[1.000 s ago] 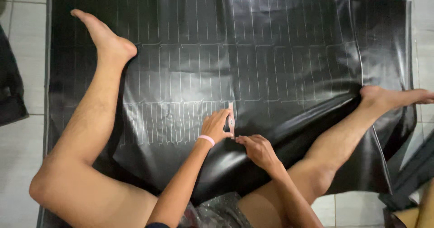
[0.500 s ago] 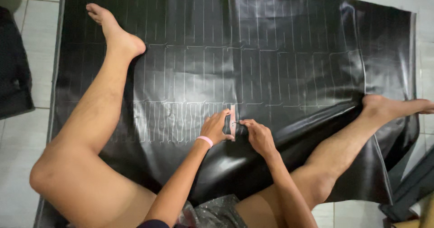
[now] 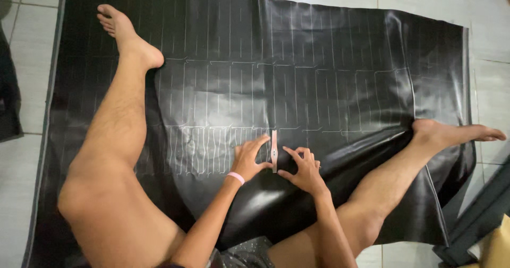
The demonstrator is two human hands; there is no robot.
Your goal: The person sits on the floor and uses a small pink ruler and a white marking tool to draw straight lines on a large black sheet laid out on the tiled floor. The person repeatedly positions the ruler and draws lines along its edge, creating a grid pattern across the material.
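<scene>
A narrow tan strip (image 3: 274, 151) stands lengthwise on the black sheet (image 3: 340, 44), near its 6 o'clock edge. The left hand (image 3: 248, 159) pinches it from 9 o'clock, the right hand (image 3: 304, 169) from 3 o'clock. 2 bare legs flank them; open sheet stretches toward 12 o'clock, tiled floor (image 3: 21, 50) beyond.

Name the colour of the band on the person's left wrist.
Pink: the wristband shows best in the head view.

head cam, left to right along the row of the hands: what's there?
Bent left leg → left hand with pink wristband → narrow tan strap-shaped template on the black leather sheet → right hand → right foot.
</scene>
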